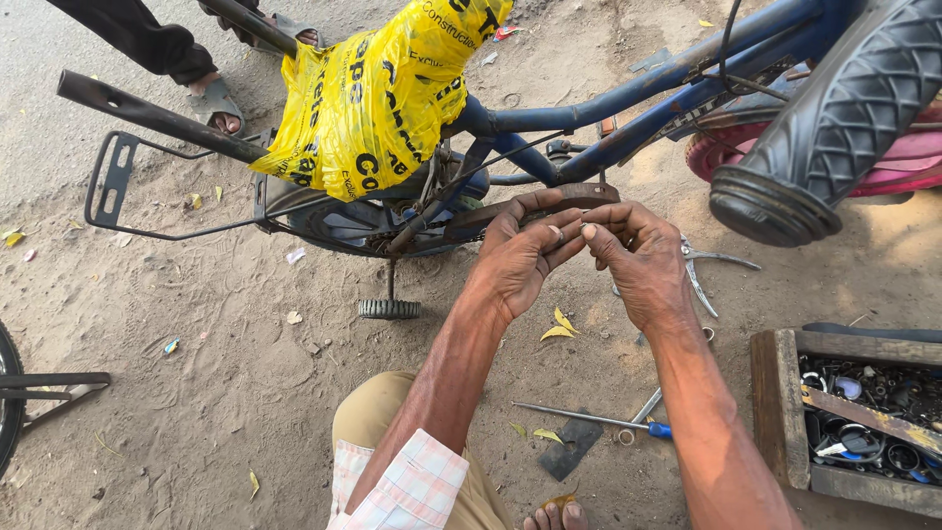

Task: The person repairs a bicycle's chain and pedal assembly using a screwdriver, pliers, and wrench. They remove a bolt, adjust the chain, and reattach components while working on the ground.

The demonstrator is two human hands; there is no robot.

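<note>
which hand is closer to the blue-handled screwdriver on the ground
Right. The right hand is up by the bike's chain guard, more directly above the screwdriver; the left hand is beside it, further to the left.

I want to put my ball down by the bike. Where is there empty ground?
Bare sand lies left of the pedal, between the rear rack and the person's knee. It is crowded on the right: pliers, a screwdriver and the wooden parts box sit near both hands.

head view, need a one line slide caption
Left hand and right hand grip a curved rusty metal strip beside an upturned blue bicycle frame on sandy ground.
</note>
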